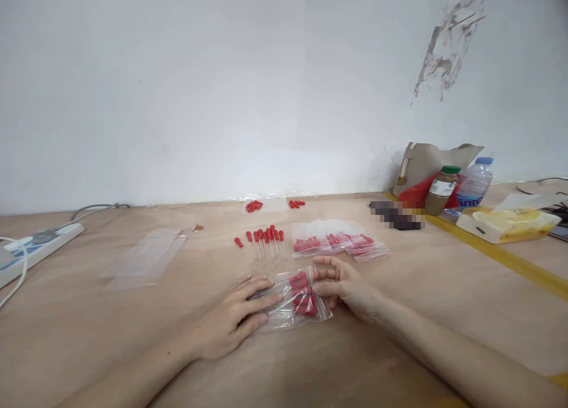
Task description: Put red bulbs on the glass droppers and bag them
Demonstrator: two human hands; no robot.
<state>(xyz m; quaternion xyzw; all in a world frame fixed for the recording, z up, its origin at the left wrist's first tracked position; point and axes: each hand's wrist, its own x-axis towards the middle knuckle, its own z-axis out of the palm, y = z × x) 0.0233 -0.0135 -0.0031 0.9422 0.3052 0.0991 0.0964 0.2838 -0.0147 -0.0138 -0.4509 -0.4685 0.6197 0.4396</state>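
Observation:
A clear zip bag (296, 301) with several red-capped droppers inside lies flat on the brown table (399, 337). My left hand (231, 322) lies flat on the bag's left end, fingers stretched out over the plastic. My right hand (339, 283) pinches the bag's upper right edge with curled fingers. Just beyond the bag lies a row of loose red-capped droppers (264, 239). To their right sits a pile of filled zip bags (339, 241).
Empty clear bags (144, 257) lie at the left, a white power strip (38, 245) at the far left. Small heaps of red caps (254, 205) sit near the wall. A jar (442, 189), water bottle (474, 183), beige bag (426, 159) and tissue pack (510, 223) stand at the right.

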